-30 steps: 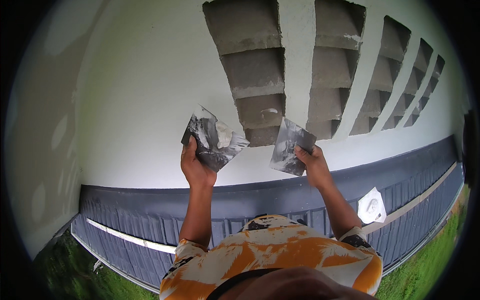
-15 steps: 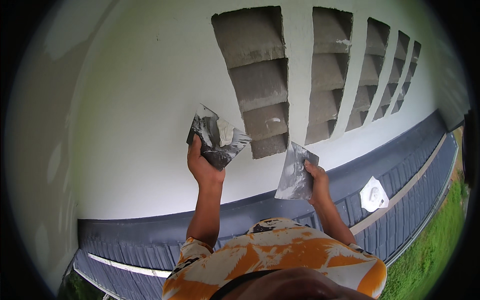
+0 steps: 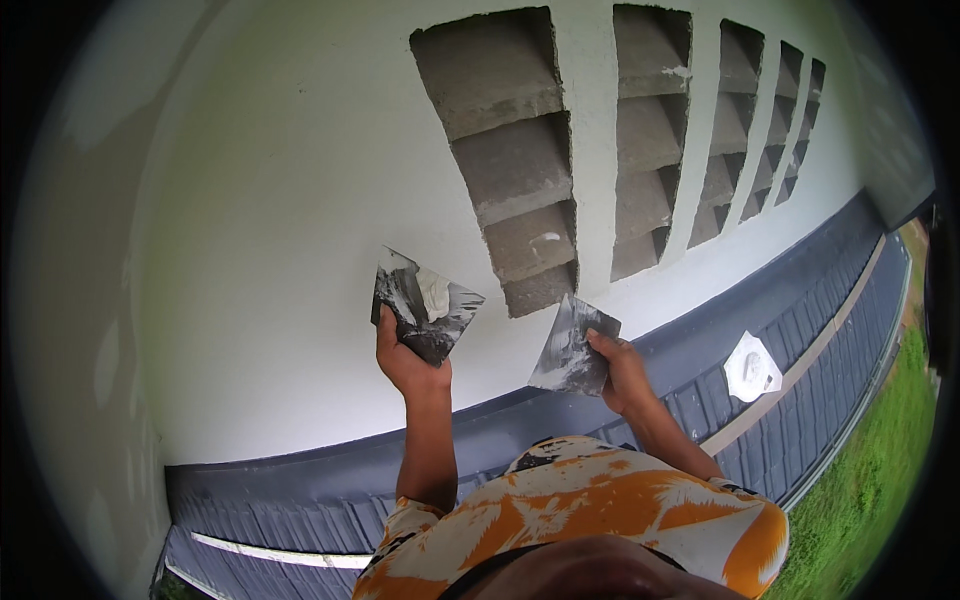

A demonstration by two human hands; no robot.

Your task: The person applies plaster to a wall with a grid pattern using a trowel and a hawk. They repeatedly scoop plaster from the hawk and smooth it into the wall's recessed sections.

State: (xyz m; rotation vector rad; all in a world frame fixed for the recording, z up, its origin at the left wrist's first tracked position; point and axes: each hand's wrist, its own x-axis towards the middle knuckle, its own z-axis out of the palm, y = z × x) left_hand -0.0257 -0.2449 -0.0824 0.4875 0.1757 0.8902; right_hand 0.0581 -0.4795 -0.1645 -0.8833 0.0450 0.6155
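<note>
My left hand (image 3: 412, 362) grips a dark, flat putty knife (image 3: 408, 318) by its lower edge, thumb on the face. A lump of white putty (image 3: 433, 293) sits on that blade, with smears around it. In my right hand (image 3: 622, 372) is a second flat putty knife (image 3: 572, 350), streaked white, its thumb pressed on the face. Both blades are held in front of the white wall (image 3: 280, 280), apart from each other. The right blade is just below the lowest recess of the nearest column of vent openings (image 3: 515, 165); whether it touches the wall I cannot tell.
More columns of grey vent openings (image 3: 650, 130) run off to the right. Below the wall lies a dark blue-grey tiled roof (image 3: 270, 515) with a wooden strip (image 3: 765, 405). A white sheet with pale material on it (image 3: 752, 367) rests on the tiles at right. Grass (image 3: 865, 475) lies beyond the roof's edge.
My left hand and its putty knife have come slightly lower. The right putty knife has shifted a little left and tilted. The view has turned slightly.
</note>
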